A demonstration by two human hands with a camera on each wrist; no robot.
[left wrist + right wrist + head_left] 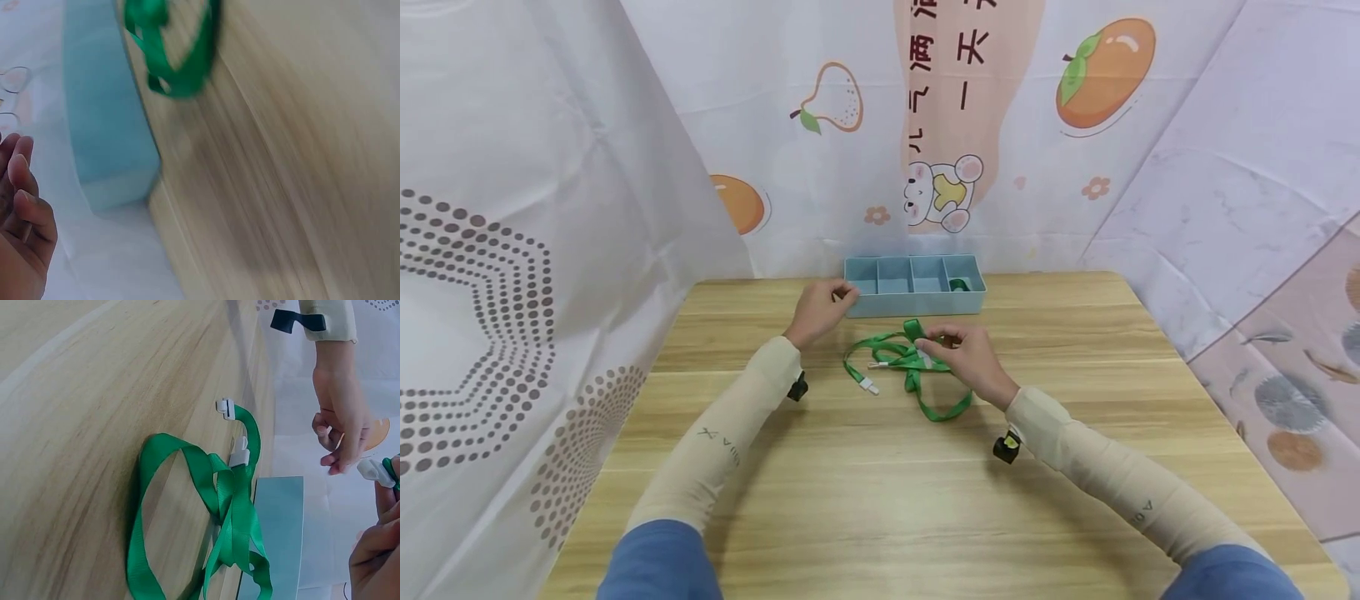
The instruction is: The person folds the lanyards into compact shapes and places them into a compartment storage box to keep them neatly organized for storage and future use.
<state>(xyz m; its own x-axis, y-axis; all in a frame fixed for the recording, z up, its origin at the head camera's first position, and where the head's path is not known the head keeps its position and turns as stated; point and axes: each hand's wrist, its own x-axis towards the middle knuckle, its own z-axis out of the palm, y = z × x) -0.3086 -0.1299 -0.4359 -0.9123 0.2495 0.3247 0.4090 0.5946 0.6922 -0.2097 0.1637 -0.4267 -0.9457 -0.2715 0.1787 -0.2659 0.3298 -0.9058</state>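
Note:
My right hand (pixel 966 354) is raised over the tabletop, pinching a green lanyard (pixel 913 328) between thumb and fingers; a white plastic clip (pixel 374 471) pokes out beside the fingertips in the right wrist view. Below it lie more tangled green lanyard straps (pixel 240 531), with a white buckle (pixel 868 385) at one end. Near the left end of a light-blue divided box (pixel 917 305) is my left hand (pixel 823 310), fingers loosely bent and holding nothing. The box's rightmost compartment contains a coiled green strap (pixel 958 285).
The wooden table (pixel 880 508) ends just behind the box, against a hanging printed cloth (pixel 820 183). More patterned cloth (pixel 490 250) hangs at the left side. Small black wrist cameras (pixel 1006 447) are strapped to both forearms.

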